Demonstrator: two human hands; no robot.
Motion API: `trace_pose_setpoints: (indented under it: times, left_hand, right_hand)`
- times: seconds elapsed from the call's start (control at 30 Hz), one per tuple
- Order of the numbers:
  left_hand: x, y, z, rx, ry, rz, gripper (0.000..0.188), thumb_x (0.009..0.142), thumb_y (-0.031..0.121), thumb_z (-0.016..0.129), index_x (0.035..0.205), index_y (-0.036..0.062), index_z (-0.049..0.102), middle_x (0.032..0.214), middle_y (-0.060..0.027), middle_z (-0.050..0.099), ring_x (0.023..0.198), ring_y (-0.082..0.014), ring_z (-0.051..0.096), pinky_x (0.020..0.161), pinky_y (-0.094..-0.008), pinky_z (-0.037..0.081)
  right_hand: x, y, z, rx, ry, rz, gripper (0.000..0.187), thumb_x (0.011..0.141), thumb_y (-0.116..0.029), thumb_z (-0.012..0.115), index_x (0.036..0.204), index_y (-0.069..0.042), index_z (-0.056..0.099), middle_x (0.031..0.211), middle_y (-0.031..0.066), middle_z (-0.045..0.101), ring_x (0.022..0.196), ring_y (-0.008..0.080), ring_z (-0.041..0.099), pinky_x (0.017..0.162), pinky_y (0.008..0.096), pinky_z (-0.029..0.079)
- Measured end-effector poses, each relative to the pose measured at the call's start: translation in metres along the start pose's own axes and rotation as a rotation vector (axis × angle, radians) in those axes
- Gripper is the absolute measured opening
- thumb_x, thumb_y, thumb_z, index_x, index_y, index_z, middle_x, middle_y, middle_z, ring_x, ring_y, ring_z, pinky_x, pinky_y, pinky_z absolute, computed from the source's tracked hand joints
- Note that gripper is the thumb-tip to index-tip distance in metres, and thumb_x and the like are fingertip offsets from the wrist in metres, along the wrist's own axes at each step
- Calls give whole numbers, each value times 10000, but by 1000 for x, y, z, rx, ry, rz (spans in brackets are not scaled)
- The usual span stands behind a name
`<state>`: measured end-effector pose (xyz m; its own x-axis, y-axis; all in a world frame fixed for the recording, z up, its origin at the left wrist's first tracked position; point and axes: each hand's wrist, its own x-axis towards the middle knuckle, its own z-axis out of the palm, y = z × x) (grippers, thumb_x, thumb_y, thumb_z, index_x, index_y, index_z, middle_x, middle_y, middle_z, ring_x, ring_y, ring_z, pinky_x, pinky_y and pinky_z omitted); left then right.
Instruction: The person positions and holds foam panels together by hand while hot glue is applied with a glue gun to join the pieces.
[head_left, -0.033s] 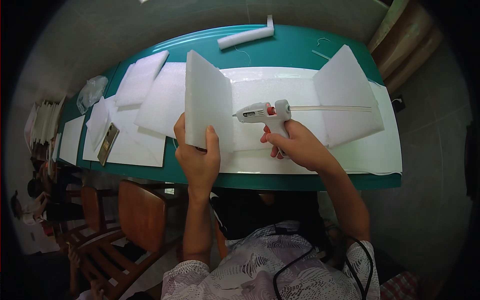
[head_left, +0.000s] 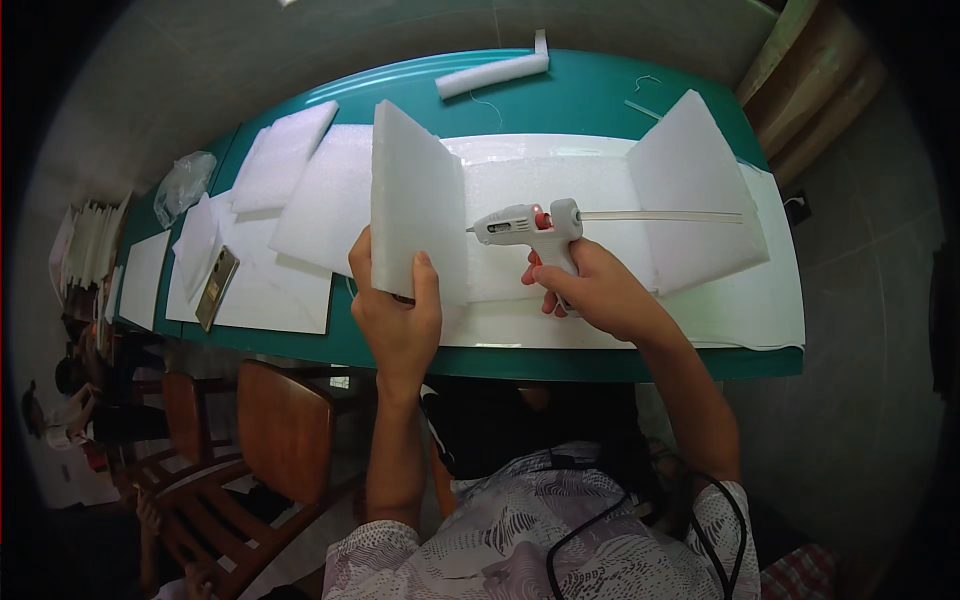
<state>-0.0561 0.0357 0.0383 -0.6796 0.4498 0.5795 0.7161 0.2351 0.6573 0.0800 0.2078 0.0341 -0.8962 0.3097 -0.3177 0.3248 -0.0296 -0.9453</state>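
Note:
My left hand (head_left: 395, 325) grips the lower edge of an upright white foam panel (head_left: 415, 205), its thumb on the right face and its fingers around the left side. In my right hand (head_left: 605, 290) is a white hot glue gun (head_left: 520, 228), with fingers wrapped around its handle. The nozzle points left, close to that panel's right face; whether it touches I cannot tell. A long glue stick (head_left: 660, 216) sticks out of the gun's back. Behind the gun lies a flat foam sheet (head_left: 555, 180). At its right end another foam panel (head_left: 695, 195) stands tilted.
The green table (head_left: 590, 90) bears a white board (head_left: 600, 330) under the foam. Left lie more foam sheets (head_left: 285, 155), a phone (head_left: 217, 288) and a clear plastic bag (head_left: 185, 188). A foam strip (head_left: 490, 75) lies at the far edge. Wooden chairs (head_left: 285, 430) stand at the lower left, with people beyond.

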Motion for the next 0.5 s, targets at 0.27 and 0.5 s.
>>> trace_pose_setpoints:
  times: [0.27, 0.5]
  left_hand:
    - [1, 1, 0, 11, -26, -1, 445, 900, 33, 584, 1308, -12, 414, 995, -234, 682, 858, -303, 722, 732, -369, 584]
    - [0, 2, 0, 20, -31, -2, 447, 897, 38, 589, 1307, -13, 418, 991, -227, 684, 847, -292, 723, 723, -364, 580]
  right_hand:
    - [7, 3, 0, 32, 2, 17, 325, 931, -213, 565, 1132, 40, 531, 1051, 115, 649, 730, 132, 598, 715, 291, 521]
    - [9, 4, 1, 7, 26, -16, 340, 884, -235, 571, 1085, 39, 561, 911, 123, 631, 732, 178, 658, 682, 315, 543]
